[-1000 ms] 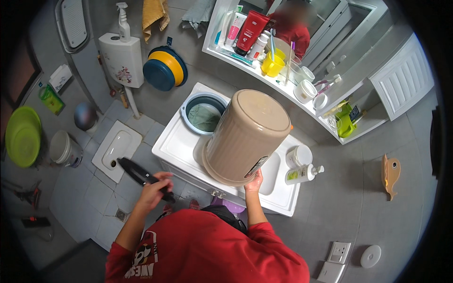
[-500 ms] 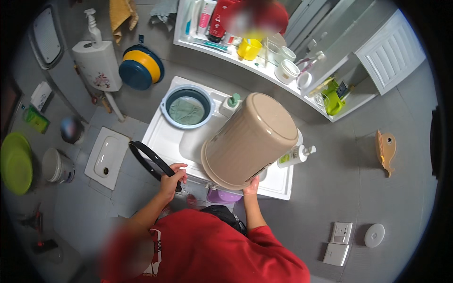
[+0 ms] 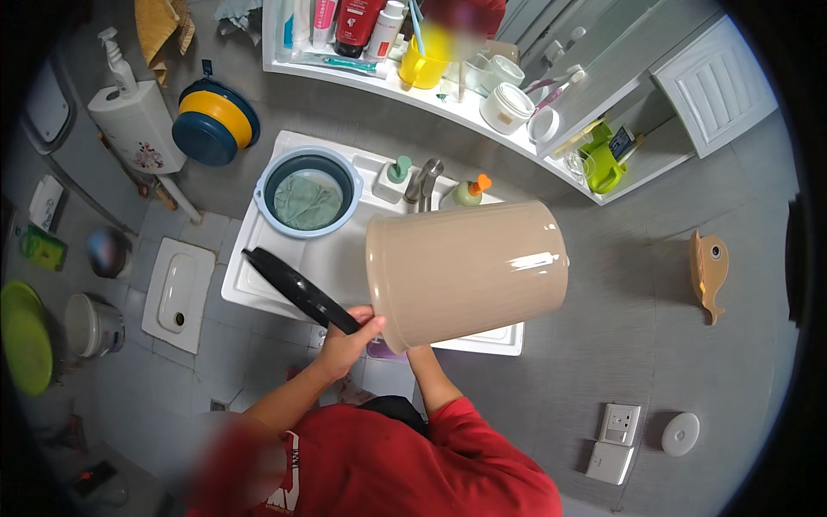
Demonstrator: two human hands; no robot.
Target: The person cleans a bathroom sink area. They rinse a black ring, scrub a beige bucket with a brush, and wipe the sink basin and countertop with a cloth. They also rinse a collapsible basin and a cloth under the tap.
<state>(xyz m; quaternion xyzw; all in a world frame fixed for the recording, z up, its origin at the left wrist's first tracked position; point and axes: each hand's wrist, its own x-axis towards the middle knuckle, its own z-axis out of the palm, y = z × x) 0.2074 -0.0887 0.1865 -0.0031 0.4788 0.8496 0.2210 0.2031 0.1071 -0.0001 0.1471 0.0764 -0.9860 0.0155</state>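
Person at a white washbasin [image 3: 250, 276], both arms coming up from below. Left hand [image 3: 346, 343]: fingers closed round one end of a black ring [image 3: 293, 286], seen nearly edge-on. The ring slanted up and left across the washbasin's front edge; could not tell whether it touched.

Beige ribbed bin [image 3: 469, 274] tipped on its side above the washbasin, lipped rim to the left, closed end to the right. Rim just beside the left hand's fingers. Right hand [image 3: 419, 354] under the bin's near side, mostly hidden; could not tell how its fingers stood.

Edges: the bin's closed end reached, in this view, past the washbasin's front right corner. Its far side overlapped the bottle with the orange pump [image 3: 469, 191]; faucet [image 3: 427, 183] and green-topped soap dispenser [image 3: 393, 178] stood just beyond its rim.

Room: white surface lay open between the rim and the blue-grey tub [image 3: 263, 207], which held a green cloth [image 3: 307, 202] at the far left corner. Bare grey wall [image 3: 624, 319] ran rightward to a fish-shaped holder [image 3: 710, 274]. Left of the ring, open floor tiles [image 3: 245, 340] led to a squat toilet [image 3: 177, 289].
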